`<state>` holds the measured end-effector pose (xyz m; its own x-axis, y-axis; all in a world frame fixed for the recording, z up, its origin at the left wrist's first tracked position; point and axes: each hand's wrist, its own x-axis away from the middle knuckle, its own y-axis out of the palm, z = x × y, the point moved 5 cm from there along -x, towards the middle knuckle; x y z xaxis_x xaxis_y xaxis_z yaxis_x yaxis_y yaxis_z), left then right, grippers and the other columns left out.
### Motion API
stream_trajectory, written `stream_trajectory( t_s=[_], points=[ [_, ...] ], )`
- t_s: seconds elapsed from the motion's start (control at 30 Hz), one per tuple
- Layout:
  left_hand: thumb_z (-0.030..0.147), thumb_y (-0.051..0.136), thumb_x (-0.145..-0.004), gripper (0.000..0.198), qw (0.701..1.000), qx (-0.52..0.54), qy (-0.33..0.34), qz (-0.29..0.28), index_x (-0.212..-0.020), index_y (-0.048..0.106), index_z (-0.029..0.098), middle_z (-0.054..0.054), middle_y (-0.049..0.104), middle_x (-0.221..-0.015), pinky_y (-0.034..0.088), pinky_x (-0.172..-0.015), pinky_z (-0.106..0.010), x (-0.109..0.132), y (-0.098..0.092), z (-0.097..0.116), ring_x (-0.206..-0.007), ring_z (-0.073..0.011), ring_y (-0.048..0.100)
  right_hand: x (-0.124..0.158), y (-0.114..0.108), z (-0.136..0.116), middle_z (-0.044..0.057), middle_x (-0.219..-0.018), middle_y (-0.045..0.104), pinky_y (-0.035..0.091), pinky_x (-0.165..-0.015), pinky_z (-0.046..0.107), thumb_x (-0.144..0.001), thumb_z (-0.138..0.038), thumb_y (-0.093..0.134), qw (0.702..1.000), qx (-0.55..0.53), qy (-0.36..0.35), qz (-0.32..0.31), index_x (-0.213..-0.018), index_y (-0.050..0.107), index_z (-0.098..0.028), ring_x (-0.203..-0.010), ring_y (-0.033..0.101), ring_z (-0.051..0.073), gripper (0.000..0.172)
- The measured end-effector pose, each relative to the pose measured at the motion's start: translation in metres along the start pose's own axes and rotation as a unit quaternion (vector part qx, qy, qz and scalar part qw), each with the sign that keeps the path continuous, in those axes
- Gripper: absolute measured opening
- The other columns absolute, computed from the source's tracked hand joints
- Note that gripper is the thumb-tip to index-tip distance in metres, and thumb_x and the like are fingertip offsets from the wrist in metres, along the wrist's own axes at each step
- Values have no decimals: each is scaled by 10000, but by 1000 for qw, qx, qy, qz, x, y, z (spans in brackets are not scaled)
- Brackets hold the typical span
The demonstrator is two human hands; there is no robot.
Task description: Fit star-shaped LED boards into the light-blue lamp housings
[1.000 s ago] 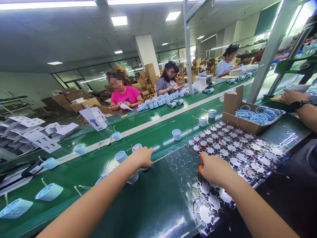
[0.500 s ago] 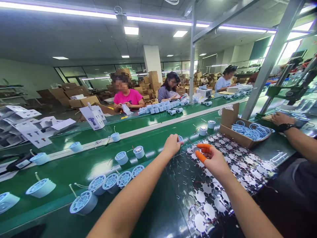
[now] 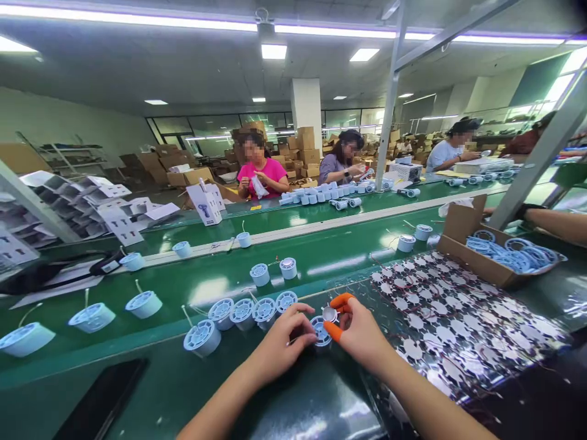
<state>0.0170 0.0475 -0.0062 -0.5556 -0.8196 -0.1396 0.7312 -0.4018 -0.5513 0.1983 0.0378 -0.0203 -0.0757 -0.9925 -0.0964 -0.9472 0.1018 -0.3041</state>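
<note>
Orange finger cots (image 3: 338,300) on my right hand (image 3: 360,330) pinch the silver disc (image 3: 329,314) over the blue plastic housing (image 3: 321,333), left hand (image 3: 279,345) close beside it on the green counter (image 3: 160,373), hands nearly together to line things up.

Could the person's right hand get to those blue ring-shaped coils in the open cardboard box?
Probably yes, with a stretch. The right hand must first release a small silver disc pinched in orange fingertip covers. Only a flat sheet of white star-shaped discs lies before the blue coils.

fan housings (image 3: 265,313) on conveyor belt (image 3: 321,269)
</note>
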Motion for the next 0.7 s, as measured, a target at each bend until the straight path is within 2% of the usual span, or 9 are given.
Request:
stream_trajectory(
  t_s=[0.1,0.17,0.23,0.3,0.43,0.53,0.63,0.7],
  points=[
    [190,601,-869,83,997,40,8,71,-802,647,174,-66,614,-983,505,-760,-301,-2,1,-12,-885,-189,624,2,4,2,-33,-678,621,409,-530,260,-704,-207,695,998,55,-13,-5,-980,594,-207,-552,533,134,294],
    [169,586,-857,43,991,82,-27,107,-820,608,176,-25,608,-810,510,-676,-287,-2,4,-25,-730,-168,632,2,3,4,-20,-733,653,423,-543,263,-711,-210,688,997,71,-18,-8,-993,586,-212,-554,541,129,300],
    [130,556,-844,54,984,117,-69,112,-845,567,182,9,595,-716,500,-598,-267,-1,8,-35,-613,-150,616,2,3,6,3,-811,683,441,-558,269,-712,-212,687,997,75,-14,-11,-1007,580,-213,-562,548,125,314],
    [82,522,-829,107,987,98,-79,101,-830,556,182,17,592,-691,481,-558,-248,1,11,-37,-574,-139,599,3,3,7,22,-862,695,458,-570,277,-709,-215,692,998,69,-4,-14,-1020,581,-209,-574,555,125,330],
    [19,499,-822,190,994,-45,-13,100,-798,604,175,-17,658,-786,497,-625,-257,8,3,-26,-691,-155,631,4,0,6,38,-887,697,492,-594,289,-704,-225,706,999,29,18,-42,-1065,579,-195,-604,570,131,384],
    [70,551,-867,159,981,-158,60,96,-867,662,184,-34,708,-848,536,-722,-319,14,-5,-13,-806,-200,668,5,-7,2,41,-898,692,526,-642,306,-682,-246,729,998,-9,23,-65,-1069,586,-193,-657,601,144,417],
    [105,535,-926,249,954,-213,151,146,-1105,684,194,-74,737,-1053,564,-867,-390,22,-13,3,-982,-231,686,7,-12,-10,42,-918,686,543,-689,316,-686,-250,736,997,-32,6,-75,-1068,602,-201,-732,624,159,407],
    [98,510,-953,401,941,-197,197,191,-1335,585,194,-106,687,-1259,551,-966,-396,27,-15,12,-1141,-227,654,12,-9,-23,40,-940,678,540,-686,307,-716,-242,728,996,-24,-18,-88,-1085,624,-213,-761,619,160,385]
  ],
)
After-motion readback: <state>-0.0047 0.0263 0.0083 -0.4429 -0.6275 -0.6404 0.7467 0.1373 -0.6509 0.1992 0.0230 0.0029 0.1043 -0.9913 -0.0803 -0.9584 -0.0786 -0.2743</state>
